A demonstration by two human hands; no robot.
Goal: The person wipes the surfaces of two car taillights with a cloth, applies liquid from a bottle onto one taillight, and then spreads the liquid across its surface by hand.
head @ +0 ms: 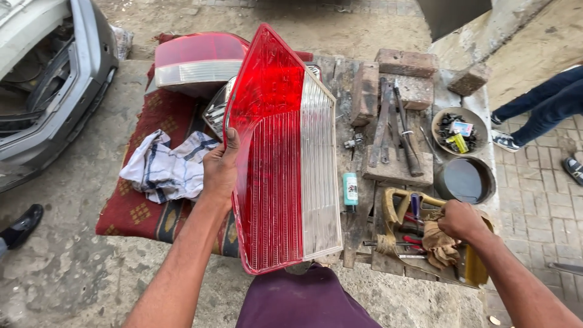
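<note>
A grey bumper lies on the ground at upper left. A patterned red rug covers the left part of a low wooden bench.

The tail lamp, red with a clear strip along its right side, stands upright on its lower end at the bench's near edge, narrow tip pointing away. The left hand grips its left edge, thumb across the red face, fingers wrapped behind and out of sight. A second lamp lies on the rug behind it.

A white checked cloth lies on the rug, just beside the left hand.

The right hand is closed in a fist on a tan rag, which rests on a yellow tray of tools at the bench's right end.

Beyond: bricks, a round tin of dark liquid, a bowl of small parts, and a small teal bottle just right of the tail lamp.
</note>
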